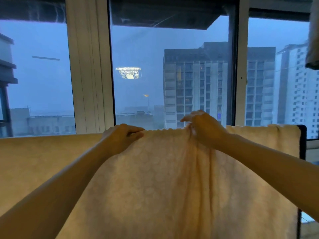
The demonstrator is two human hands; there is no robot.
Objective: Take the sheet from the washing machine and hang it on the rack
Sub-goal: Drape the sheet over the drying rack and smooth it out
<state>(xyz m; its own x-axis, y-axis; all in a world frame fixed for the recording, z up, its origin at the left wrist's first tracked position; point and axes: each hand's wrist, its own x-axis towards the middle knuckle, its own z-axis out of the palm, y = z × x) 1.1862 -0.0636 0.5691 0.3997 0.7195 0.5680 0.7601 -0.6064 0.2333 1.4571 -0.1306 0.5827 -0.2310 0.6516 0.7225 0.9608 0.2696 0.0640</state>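
Observation:
A pale cream sheet [155, 178] with a faint round pattern hangs over the top bar of a drying rack, whose dark frame [302, 142] shows only at the right end. My left hand [120, 138] grips the sheet's top fold, fingers curled over the edge. My right hand [202, 128] pinches a bunched gather of the sheet at the top, and folds run down from it. The rack's bar is hidden under the cloth.
A large window [172, 66] with white frames stands right behind the rack, above a low beige wall [34, 161] at the left. Another piece of cloth [313, 40] hangs at the top right corner.

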